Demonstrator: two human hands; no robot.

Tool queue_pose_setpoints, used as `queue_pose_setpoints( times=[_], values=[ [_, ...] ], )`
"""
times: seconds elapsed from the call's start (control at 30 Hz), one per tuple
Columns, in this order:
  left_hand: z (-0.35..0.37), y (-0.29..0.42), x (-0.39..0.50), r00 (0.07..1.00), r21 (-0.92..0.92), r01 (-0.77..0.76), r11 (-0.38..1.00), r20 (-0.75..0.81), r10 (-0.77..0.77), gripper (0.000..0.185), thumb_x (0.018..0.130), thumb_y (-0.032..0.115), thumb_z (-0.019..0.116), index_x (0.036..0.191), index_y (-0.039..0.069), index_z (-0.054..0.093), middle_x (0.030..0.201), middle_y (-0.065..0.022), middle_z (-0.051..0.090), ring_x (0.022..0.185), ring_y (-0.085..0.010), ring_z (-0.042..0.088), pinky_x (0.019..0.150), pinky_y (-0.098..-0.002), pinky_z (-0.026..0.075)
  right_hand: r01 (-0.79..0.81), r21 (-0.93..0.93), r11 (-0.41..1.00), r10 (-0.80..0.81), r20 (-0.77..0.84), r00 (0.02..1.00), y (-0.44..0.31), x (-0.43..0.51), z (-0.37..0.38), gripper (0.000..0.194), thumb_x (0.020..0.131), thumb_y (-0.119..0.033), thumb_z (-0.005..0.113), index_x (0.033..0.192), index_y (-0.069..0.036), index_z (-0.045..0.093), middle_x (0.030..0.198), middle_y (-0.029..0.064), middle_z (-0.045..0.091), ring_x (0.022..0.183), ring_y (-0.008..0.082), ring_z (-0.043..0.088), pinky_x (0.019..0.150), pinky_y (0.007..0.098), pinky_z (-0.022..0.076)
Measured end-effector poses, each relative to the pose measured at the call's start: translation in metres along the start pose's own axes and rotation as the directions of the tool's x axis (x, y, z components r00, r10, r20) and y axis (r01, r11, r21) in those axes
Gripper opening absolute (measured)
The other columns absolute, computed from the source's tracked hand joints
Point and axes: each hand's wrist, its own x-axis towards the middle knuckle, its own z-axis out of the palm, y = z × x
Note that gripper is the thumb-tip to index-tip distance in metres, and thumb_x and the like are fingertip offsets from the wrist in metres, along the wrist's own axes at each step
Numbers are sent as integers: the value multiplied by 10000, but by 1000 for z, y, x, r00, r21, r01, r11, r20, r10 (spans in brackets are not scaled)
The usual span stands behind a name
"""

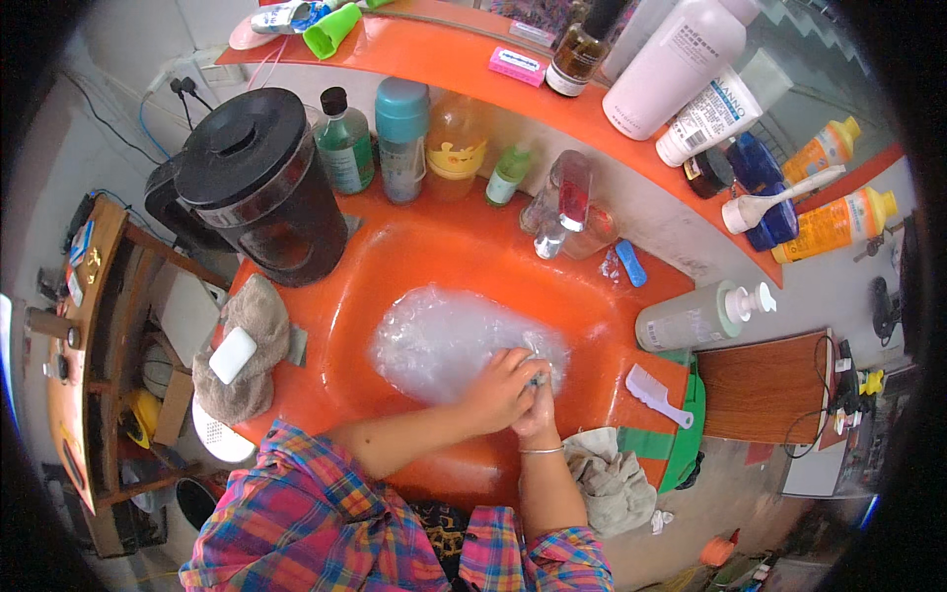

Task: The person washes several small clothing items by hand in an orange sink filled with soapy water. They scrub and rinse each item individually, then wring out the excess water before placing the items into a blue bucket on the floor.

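Note:
Both my hands meet over the right part of the orange washbasin (355, 296). My left hand (509, 381) reaches across from the left, its fingers bent over my right hand (538, 414), which wears a silver bangle (542, 450). Between the fingers shows a bit of a small bluish thing (537, 379); the rest is hidden. Beneath the hands, a whitish, shiny, translucent mass (444, 337) covers the basin's bottom. Whether it is cloudy water or clear plastic film, I cannot tell. Behind it stands the chrome faucet (573, 192).
At the left are a black-lidded jug (251, 200) and a brown towel (251, 348) bearing a white bar (233, 356). Right lie a pump bottle (692, 318), a lilac comb (657, 392) and a grey cloth (610, 481). An orange shelf (444, 59) with several bottles overhangs the back.

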Motion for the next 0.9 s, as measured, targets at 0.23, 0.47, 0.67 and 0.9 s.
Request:
queue_pose_setpoints(
  times=[0.23,0.47,0.67,0.9],
  values=[
    [-7,-4,17,874,-617,447,648,148,-463,297,768,204,535,1034,75,511,1029,-124,513,1004,-228,466,879,-321,345,153,-417,896,-272,-244,931,-3,1,34,401,867,-393,340,1124,-96,418,1095,44,473,1036,179,445,856,352,391],
    [-23,4,12,979,-375,77,924,-147,-142,298,735,194,571,986,51,500,939,-172,529,931,-319,480,819,-393,374,89,64,994,-85,-66,994,-3,-13,31,321,847,-348,394,1091,-146,449,1082,10,482,1014,161,453,844,356,398],
    [-20,10,12,998,51,-63,997,-25,64,262,737,221,552,904,27,494,927,-185,473,905,-337,435,772,-414,360,98,-4,995,-95,-264,960,13,11,30,277,839,-294,440,1047,-114,479,954,16,505,861,123,495,752,275,424],
    [-10,3,26,982,-227,187,956,29,-186,198,788,188,486,831,-5,489,773,-187,535,732,-328,523,674,-374,410,350,-652,672,-600,-205,773,11,12,44,319,841,-257,378,825,3,561,757,121,570,681,240,530,630,363,424]
  ],
)
